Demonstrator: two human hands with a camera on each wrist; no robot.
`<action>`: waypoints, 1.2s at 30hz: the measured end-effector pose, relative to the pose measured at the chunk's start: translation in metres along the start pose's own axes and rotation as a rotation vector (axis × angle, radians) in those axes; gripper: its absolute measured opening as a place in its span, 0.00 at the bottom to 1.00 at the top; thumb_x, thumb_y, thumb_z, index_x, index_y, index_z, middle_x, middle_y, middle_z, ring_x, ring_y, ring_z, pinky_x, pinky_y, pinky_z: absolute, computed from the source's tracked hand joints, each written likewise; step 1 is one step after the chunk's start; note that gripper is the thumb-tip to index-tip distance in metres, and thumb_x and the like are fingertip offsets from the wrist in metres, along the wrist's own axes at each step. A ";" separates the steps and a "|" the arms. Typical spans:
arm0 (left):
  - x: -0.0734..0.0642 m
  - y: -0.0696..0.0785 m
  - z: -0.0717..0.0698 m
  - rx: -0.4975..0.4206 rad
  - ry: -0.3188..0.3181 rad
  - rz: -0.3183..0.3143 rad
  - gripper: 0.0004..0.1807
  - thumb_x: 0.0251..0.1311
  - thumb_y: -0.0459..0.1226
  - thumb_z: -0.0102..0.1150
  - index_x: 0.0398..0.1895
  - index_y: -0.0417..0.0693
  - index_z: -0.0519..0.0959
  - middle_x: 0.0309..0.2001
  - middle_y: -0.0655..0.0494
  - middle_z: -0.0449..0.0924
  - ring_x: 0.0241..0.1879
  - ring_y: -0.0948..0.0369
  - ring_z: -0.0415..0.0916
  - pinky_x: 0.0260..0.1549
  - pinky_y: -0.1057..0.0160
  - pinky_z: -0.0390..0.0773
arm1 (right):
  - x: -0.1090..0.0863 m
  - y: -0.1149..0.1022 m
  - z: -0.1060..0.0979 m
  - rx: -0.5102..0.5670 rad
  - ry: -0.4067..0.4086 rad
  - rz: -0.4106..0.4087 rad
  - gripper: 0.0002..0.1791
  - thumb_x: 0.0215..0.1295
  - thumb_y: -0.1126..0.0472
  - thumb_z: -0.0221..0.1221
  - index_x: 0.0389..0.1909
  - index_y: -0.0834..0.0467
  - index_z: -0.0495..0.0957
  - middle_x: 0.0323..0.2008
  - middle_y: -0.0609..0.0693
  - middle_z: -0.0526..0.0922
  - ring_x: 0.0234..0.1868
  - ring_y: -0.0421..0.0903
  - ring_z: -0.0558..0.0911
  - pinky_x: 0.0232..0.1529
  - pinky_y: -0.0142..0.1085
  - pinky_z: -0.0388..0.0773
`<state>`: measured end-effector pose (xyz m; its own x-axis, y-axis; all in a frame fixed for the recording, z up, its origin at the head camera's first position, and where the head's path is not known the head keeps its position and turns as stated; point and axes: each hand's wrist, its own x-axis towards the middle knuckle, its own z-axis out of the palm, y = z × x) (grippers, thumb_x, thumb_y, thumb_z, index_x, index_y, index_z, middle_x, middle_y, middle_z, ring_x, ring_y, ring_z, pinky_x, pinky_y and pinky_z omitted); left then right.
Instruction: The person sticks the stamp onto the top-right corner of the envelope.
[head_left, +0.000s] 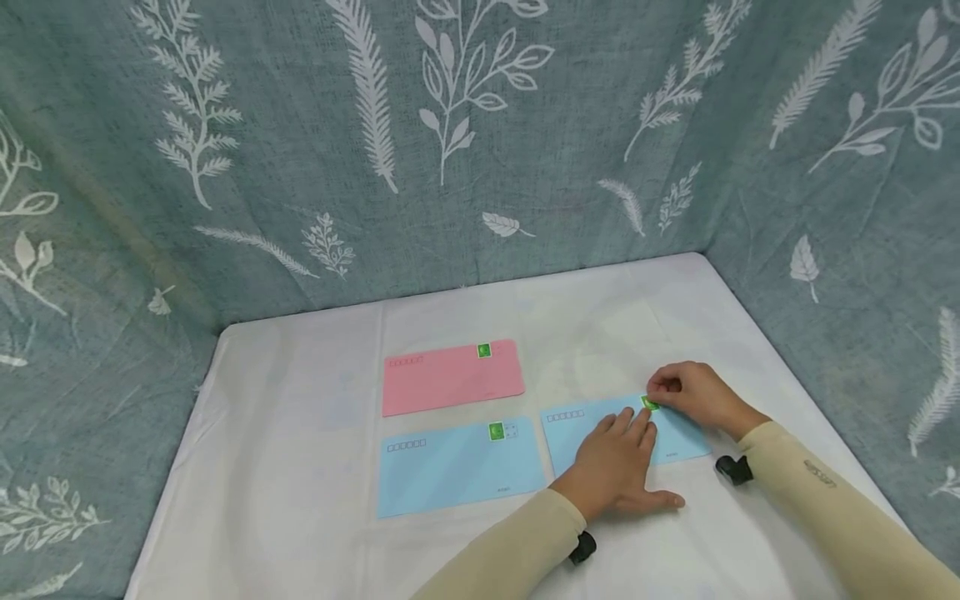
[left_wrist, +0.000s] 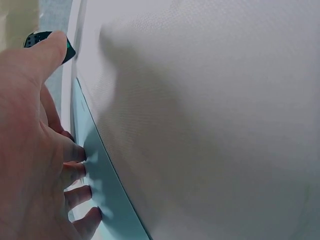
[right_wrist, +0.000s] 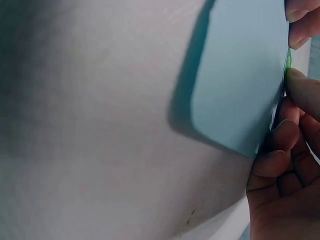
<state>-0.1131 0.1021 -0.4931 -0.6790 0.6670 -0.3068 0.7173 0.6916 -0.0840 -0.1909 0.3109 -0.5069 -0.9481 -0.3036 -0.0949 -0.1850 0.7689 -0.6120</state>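
A light blue envelope (head_left: 573, 435) lies on the right half of the table, with a row of small boxes at its upper left. My left hand (head_left: 621, 458) rests on it with fingers spread and thumb out to the right; in the left wrist view the fingertips (left_wrist: 75, 196) touch the envelope (left_wrist: 111, 192). At the envelope's top edge, toward its right end, my right hand (head_left: 701, 398) pinches a small green stamp (head_left: 649, 403). The right wrist view shows the thumb against the green stamp (right_wrist: 288, 59) and the envelope's corner (right_wrist: 235, 85) raised off the cloth.
To the left lies another blue envelope (head_left: 442, 475) bearing a green stamp (head_left: 497, 431). Behind it is a pink envelope (head_left: 442, 383), also with a green stamp (head_left: 483, 351). White cloth covers the table (head_left: 300, 467); leaf-patterned curtains (head_left: 285, 150) enclose its back and sides.
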 end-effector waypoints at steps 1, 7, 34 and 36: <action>0.000 0.000 0.000 -0.005 -0.003 0.000 0.60 0.64 0.84 0.23 0.90 0.59 0.53 0.88 0.62 0.45 0.85 0.62 0.44 0.78 0.63 0.53 | 0.000 0.000 0.000 -0.002 -0.003 0.001 0.02 0.74 0.64 0.69 0.40 0.57 0.89 0.32 0.43 0.83 0.35 0.43 0.78 0.41 0.42 0.77; -0.001 0.000 0.002 -0.029 -0.007 -0.003 0.60 0.65 0.84 0.24 0.90 0.58 0.53 0.88 0.62 0.45 0.85 0.62 0.44 0.79 0.64 0.52 | -0.001 0.002 0.001 0.012 -0.022 0.010 0.03 0.73 0.61 0.71 0.40 0.57 0.89 0.31 0.43 0.82 0.33 0.43 0.78 0.38 0.39 0.76; -0.004 -0.002 -0.004 -0.042 -0.024 -0.003 0.59 0.66 0.83 0.24 0.90 0.58 0.52 0.88 0.63 0.44 0.85 0.63 0.43 0.79 0.65 0.52 | 0.000 0.003 0.000 0.011 -0.007 0.004 0.03 0.71 0.62 0.72 0.39 0.57 0.88 0.30 0.43 0.82 0.33 0.44 0.78 0.37 0.39 0.76; -0.003 -0.002 -0.004 -0.048 -0.023 -0.002 0.59 0.66 0.83 0.24 0.90 0.58 0.52 0.88 0.63 0.44 0.85 0.63 0.43 0.79 0.64 0.52 | 0.000 0.003 0.001 0.003 0.001 0.001 0.04 0.72 0.61 0.71 0.38 0.57 0.88 0.30 0.43 0.82 0.32 0.44 0.77 0.37 0.39 0.76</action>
<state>-0.1126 0.1000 -0.4886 -0.6765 0.6590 -0.3288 0.7070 0.7061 -0.0394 -0.1913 0.3128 -0.5098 -0.9484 -0.3026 -0.0946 -0.1837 0.7676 -0.6141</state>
